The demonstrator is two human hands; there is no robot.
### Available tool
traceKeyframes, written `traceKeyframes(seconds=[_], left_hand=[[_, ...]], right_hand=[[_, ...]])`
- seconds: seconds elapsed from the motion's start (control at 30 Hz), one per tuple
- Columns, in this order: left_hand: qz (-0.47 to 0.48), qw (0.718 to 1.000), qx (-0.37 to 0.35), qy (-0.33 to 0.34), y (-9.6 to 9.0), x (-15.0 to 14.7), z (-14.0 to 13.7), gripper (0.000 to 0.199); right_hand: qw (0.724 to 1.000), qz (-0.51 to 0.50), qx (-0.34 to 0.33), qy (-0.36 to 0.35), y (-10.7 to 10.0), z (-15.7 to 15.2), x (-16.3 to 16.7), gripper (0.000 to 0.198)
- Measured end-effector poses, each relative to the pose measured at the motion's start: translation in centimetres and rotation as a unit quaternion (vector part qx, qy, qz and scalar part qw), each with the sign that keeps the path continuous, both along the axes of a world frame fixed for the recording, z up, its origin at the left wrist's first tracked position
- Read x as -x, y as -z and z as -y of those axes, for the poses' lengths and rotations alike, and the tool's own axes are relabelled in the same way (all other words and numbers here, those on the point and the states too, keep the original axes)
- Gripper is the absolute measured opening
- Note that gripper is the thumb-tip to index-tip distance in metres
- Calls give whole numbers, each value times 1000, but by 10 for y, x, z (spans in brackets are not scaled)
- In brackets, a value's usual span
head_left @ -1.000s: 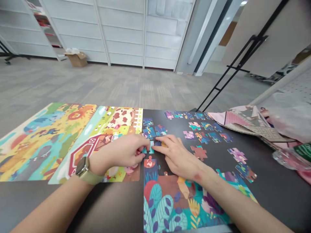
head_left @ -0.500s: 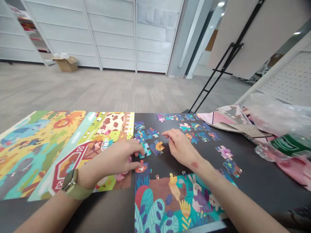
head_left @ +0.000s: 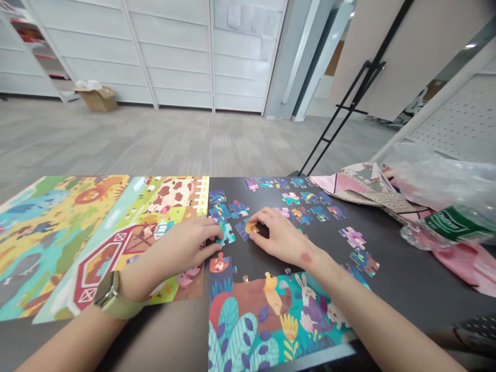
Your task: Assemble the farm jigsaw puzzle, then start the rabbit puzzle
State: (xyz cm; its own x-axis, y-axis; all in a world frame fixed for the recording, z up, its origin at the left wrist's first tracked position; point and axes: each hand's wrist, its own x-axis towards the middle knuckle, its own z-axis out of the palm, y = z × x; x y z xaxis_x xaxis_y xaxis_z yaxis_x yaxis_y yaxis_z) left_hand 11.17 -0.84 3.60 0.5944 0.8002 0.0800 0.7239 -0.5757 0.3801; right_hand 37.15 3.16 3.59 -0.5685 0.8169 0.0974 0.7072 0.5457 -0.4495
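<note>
My right hand point(head_left: 279, 232) has its thumb and index finger closed on the right edge of a dark blue puzzle piece with an orange shape point(head_left: 248, 229), which lies on the black table. My left hand point(head_left: 197, 240) rests over the farm picture's edge, thumb and index finger apart. Its index fingertip is at a teal puzzle piece point(head_left: 228, 234); whether it presses on it I cannot tell. Nearer me lies the joined part of the puzzle point(head_left: 256, 320), with a rabbit and leaves. A piece with an orange-red animal point(head_left: 220, 264) sits at its upper left corner.
Several loose pieces point(head_left: 310, 198) lie across the far side, others point(head_left: 353, 236) at the right. The farm picture point(head_left: 176, 196) and a second picture sheet point(head_left: 58, 222) cover the left. A green-labelled plastic bottle point(head_left: 449, 225) and patterned cloth point(head_left: 360, 188) are at the right.
My right hand has moved left and taken hold of the orange-shape piece's edge. My left thumb has drawn away from the orange-red animal piece. The view has shifted slightly.
</note>
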Motion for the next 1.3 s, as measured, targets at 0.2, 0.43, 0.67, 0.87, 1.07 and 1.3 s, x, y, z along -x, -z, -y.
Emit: traceKeyframes(seconds=[0.2,0.43,0.67,0.87,1.07,1.3], left_hand=[[-5,999,-22,-49,0,1,2,13],[21,982,-42,-181,5,8,-2,19],[45,987,-28,-149,10,0,0,15],[72,993,-26,-92,6,-16,8,18],[69,994,-29,-78,6,-19,9,20],[60,998,-29,-13,7,-24,16,18]], right_hand=[[998,-47,0,34,3,-10,-6,30],[995,-64,-12,78,9,-12,-6,33],[998,-27,10,53,7,-8,-1,17],[999,-33,-12,-8,7,-3,-5,35],[999,-40,22,3,-2,-4,-5,5],[922,-348,58,161,-40,-33,-53,21]])
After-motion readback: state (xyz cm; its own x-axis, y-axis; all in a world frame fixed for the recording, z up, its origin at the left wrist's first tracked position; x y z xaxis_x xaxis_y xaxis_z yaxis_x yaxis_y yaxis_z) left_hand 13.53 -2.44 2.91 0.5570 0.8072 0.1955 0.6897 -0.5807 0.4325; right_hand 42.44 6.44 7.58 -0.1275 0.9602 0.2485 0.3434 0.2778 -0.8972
